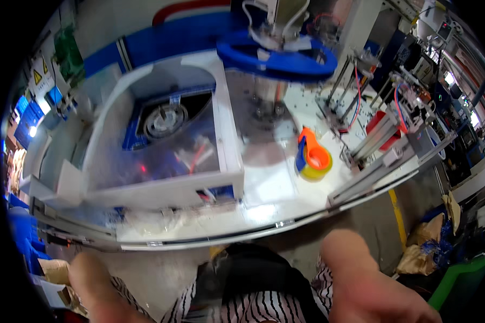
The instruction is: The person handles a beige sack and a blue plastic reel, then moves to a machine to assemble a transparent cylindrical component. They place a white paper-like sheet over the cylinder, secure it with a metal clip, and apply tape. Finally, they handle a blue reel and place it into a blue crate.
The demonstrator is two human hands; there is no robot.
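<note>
Right hand, blurred, left hand at its nine o'clock: I can't tell either grip. Orange tape dispenser sits on the table, eleven o'clock. Looks between steps; reaching it calls for going forward.

And both bare arms, left and right, run blurred off the lower edge, fingers impossible to make out! The blue wheel smears, the white box too, while dark specks stay too tiny to identify.
</note>
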